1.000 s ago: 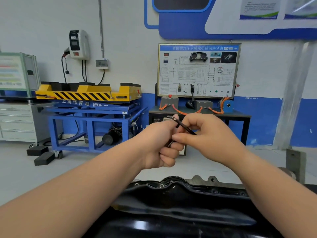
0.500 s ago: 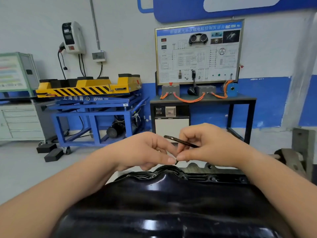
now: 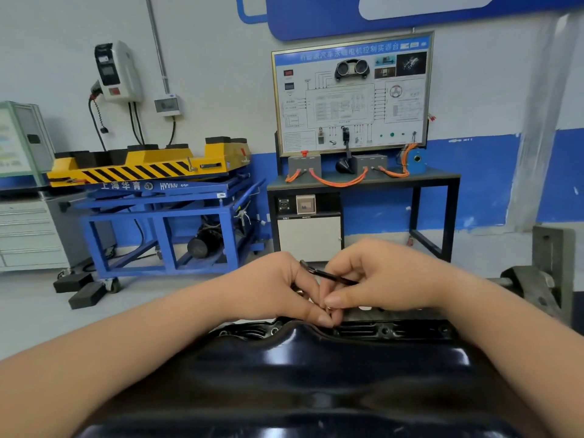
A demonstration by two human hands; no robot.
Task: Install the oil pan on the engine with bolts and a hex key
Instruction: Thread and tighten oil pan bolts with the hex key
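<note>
fingertips of both hands bunched together, pinching a small bolt just over the far flange of the oil pan. bolt mostly hidden, can't tell if it's in a hole. left hand curled, thumb and index on the bolt. right hand: thumb at the same spot, other fingers wrapped round the hex key, free end pointing to 10 o'clock above the left knuckles. pan is black, glossy, fills the frame from 4 to 8 o'clock under both forearms. beyond: wiring training board at 12, blue lift cart at 10, grey stand bracket at 3.
</note>
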